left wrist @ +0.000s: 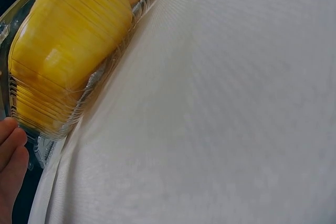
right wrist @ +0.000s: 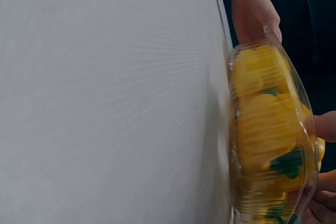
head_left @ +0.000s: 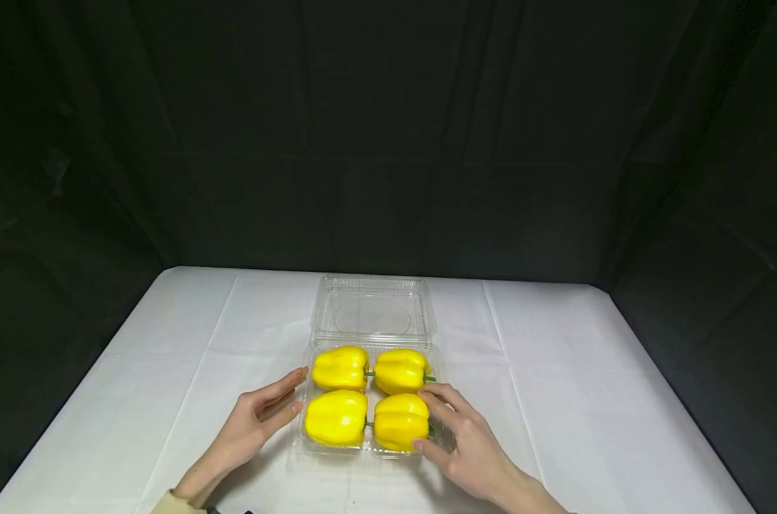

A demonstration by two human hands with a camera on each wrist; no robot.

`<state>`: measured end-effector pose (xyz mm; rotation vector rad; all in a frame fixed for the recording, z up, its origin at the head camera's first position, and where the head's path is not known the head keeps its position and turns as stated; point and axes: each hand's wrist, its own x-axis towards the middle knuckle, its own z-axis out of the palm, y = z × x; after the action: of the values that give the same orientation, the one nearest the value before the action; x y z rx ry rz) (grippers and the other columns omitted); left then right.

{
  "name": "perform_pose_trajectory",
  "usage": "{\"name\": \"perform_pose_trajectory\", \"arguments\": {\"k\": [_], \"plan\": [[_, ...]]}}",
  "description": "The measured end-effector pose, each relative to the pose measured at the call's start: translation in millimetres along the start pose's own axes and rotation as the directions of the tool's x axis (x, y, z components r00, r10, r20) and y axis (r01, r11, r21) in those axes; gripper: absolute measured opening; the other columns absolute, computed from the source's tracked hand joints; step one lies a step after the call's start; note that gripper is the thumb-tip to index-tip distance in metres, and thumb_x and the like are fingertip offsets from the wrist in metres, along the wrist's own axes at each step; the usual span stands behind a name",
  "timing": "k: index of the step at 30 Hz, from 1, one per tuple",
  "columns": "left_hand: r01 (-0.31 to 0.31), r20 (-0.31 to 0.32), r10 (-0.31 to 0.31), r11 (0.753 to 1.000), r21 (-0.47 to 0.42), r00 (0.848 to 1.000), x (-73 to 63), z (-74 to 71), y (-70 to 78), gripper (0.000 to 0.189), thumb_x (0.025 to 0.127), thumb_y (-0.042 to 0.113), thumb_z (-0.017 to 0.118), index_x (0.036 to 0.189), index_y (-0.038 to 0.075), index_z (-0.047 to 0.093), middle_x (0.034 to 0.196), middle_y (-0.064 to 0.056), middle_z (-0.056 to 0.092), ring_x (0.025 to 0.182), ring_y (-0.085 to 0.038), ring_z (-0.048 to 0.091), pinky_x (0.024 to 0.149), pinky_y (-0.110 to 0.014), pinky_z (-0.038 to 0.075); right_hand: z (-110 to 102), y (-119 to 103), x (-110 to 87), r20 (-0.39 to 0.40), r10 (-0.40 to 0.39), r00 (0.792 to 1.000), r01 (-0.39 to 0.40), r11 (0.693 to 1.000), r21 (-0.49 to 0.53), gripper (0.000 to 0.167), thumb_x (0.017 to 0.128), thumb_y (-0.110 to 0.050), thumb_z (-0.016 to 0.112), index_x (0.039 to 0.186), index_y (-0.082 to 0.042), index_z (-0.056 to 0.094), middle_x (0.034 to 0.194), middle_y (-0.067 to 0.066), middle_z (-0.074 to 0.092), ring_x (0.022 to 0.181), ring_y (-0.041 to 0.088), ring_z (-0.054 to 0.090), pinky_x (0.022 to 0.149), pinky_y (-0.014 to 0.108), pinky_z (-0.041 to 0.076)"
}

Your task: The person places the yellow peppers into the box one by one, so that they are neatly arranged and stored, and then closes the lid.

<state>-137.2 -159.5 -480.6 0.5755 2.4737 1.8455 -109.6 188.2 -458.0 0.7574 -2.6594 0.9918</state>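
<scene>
A clear plastic clamshell container [head_left: 370,451] lies with its lid [head_left: 372,314] folded back on the far side. In its base sit yellow bell peppers in two rows, stems toward the right. My right hand [head_left: 471,442] spans the front right bell pepper [head_left: 401,422], thumb at its near side and fingertips at its far side. Beside the container's left rim is my left hand [head_left: 250,425], fingers extended and thumb apart, with nothing held. Through the ribbed side wall a bell pepper [left wrist: 71,30] shows in the left wrist view.
A white cloth [head_left: 568,371] covers the table, with fold lines running front to back. Black curtains [head_left: 388,143] enclose the back and both sides. A light sleeve [head_left: 173,503] shows at the left wrist.
</scene>
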Motion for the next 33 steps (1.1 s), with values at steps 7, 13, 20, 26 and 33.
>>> {"name": "perform_pose_trajectory", "arguments": {"k": [7, 13, 20, 26, 33], "plan": [[0.023, 0.011, -0.023, 1.000, -0.017, 1.000, -0.7, 4.0, -0.7, 0.053, 0.097, 0.023, 0.067, 0.145, 0.007, 0.051, 0.150, -0.007, 0.051, 0.137, -0.030, 0.048, 0.108, -0.015, 0.041, -2, 5, -3.1, 0.003, 0.022, 1.000, -0.022, 0.995, 0.099, 0.064, 0.083, -0.033, 0.082, 0.135, -0.003, 0.060, 0.140, -0.002, 0.053, 0.133, 0.022, 0.052, 0.108, 0.048, 0.049], [0.018, 0.011, -0.018, 1.000, -0.003, 1.000, 0.9, 5.2, 0.2, 0.053, 0.097, 0.022, 0.067, 0.145, 0.006, 0.051, 0.149, -0.008, 0.051, 0.137, -0.030, 0.049, 0.113, -0.032, 0.044, -5, 8, -3.3, -0.038, -0.022, 0.999, 0.026, 0.994, 0.108, 0.058, 0.082, -0.025, 0.083, 0.133, -0.004, 0.062, 0.138, -0.002, 0.056, 0.131, 0.023, 0.053, 0.109, 0.044, 0.049], [-0.013, 0.008, 0.013, 1.000, -0.008, 1.000, 0.9, 5.1, -1.0, 0.053, 0.097, 0.020, 0.067, 0.145, 0.004, 0.051, 0.149, -0.009, 0.052, 0.136, -0.031, 0.049, 0.112, -0.030, 0.044, -8, 10, -2.5, -0.118, 0.031, 0.992, -0.007, 0.980, 0.199, 0.038, 0.090, -0.019, 0.076, 0.127, -0.015, 0.067, 0.132, -0.005, 0.062, 0.120, 0.018, 0.061, 0.105, 0.037, 0.052], [-0.033, -0.039, 0.033, 0.999, 0.004, 0.999, 4.4, 4.6, -0.7, 0.047, 0.097, 0.017, 0.067, 0.140, 0.003, 0.056, 0.143, -0.011, 0.058, 0.131, -0.031, 0.055, 0.107, -0.019, 0.047, -10, 20, 8.0, -0.227, 0.106, 0.968, -0.025, 0.943, 0.331, 0.030, 0.091, -0.006, 0.072, 0.121, -0.009, 0.068, 0.123, 0.002, 0.067, 0.108, 0.020, 0.066, 0.099, 0.025, 0.054], [0.024, -0.236, -0.017, 0.999, 0.026, 0.972, 19.4, 11.3, 0.6, 0.026, 0.096, 0.011, 0.068, 0.120, 0.003, 0.069, 0.117, -0.010, 0.073, 0.106, -0.016, 0.069, 0.092, -0.018, 0.056, -10, 35, 25.8, -0.275, 0.162, 0.948, -0.051, 0.927, 0.373, 0.027, 0.088, -0.001, 0.074, 0.114, -0.003, 0.070, 0.121, 0.005, 0.067, 0.109, 0.021, 0.065, 0.101, 0.020, 0.052]]}}
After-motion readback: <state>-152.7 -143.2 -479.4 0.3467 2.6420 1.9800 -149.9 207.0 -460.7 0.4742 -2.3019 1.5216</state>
